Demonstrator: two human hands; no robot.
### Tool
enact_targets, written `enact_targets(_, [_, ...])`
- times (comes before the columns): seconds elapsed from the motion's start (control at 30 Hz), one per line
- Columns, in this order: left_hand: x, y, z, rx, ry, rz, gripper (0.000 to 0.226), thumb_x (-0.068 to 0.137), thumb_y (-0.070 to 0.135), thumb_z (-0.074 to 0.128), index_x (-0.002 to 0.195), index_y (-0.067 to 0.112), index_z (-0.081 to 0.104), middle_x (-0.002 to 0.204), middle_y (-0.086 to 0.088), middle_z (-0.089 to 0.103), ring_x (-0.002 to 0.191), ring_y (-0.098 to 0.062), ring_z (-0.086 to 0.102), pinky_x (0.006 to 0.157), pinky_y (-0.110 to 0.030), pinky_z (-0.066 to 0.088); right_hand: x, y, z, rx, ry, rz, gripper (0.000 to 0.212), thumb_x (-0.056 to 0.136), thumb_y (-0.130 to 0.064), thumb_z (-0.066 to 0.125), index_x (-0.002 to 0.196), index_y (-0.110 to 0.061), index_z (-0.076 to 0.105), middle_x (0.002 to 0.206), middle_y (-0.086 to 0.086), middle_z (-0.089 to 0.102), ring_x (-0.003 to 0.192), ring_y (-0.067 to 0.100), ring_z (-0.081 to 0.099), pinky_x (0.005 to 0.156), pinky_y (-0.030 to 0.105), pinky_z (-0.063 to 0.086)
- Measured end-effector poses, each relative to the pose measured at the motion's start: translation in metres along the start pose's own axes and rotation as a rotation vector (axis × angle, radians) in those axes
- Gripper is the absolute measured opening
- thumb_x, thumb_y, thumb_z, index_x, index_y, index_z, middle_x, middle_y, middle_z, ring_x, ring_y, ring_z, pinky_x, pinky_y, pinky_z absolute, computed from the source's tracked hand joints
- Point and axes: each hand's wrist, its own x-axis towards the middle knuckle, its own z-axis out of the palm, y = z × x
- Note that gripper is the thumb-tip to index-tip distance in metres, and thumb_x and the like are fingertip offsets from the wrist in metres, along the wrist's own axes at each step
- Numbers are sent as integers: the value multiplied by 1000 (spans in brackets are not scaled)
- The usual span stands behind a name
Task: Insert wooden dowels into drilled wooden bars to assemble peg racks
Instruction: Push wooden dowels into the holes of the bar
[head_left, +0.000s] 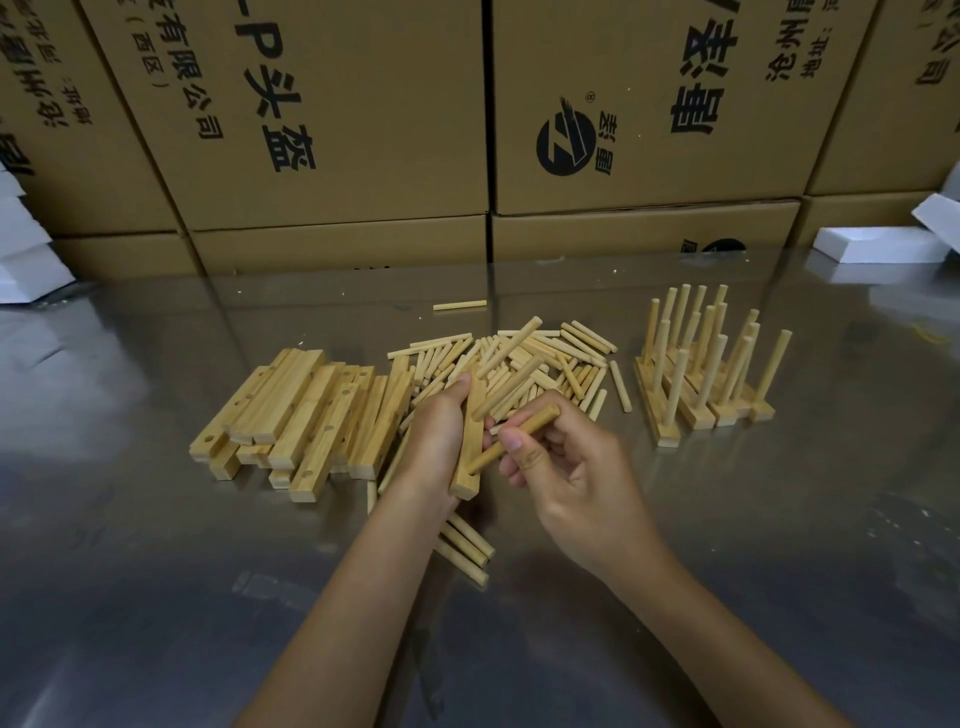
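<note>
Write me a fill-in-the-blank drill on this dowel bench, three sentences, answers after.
1. The left hand holds a drilled wooden ____.
2. The right hand pinches a ____ angled toward that piece.
3. The finished peg racks stand to the ____ of the loose dowel pile.

Missing words: bar; dowel; right

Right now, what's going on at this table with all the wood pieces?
A person is assembling peg racks. The left hand grips a drilled wooden bar that already carries two dowels, and the right hand pinches a third dowel with its end at the bar's lowest hole. Undrilled work waits close by: a stack of bars on the left and a loose pile of dowels behind the hands. Finished racks stand on the right of the metal table.
</note>
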Motion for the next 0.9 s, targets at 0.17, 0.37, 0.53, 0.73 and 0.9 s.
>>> enact_targets(0.17, [0,-1,0,-7,13,22,41,101,41,52,103,6,74,98,-12,70,88,-29,64,89,-43,54,1,2,1,11,-19,11,6,97,-11,59,94,-16,62,83,0,68,79,19,67,70,29,57])
enact_targets(0.37, [1,-2,2,-10,11,70,38,101,40,52,104,9,74,97,-13,69,86,-30,64,84,-43,56,3,1,-4,-5,-59,-2,6,97,-13,58,95,-18,61,86,-4,67,83,18,66,71,24,55])
enact_targets(0.53, [0,-1,4,-63,47,134,38,102,41,50,117,10,67,104,-18,71,93,-37,68,96,-56,51,1,0,5,29,90,16,10,95,-16,62,92,-26,62,80,-8,69,76,15,69,68,26,57])
enact_targets(0.73, [0,-2,3,-148,81,192,42,104,40,47,110,3,66,87,-16,62,75,-33,61,72,-42,53,-1,-2,11,135,141,35,9,94,-14,65,90,-22,63,80,2,72,70,18,70,65,29,59])
enact_targets(0.9, [-1,0,-1,-212,67,229,38,104,40,46,100,7,63,61,-4,50,51,-20,48,49,-29,42,-1,-2,13,145,146,12,11,95,-8,63,87,-16,62,76,-2,71,68,17,69,63,25,57])
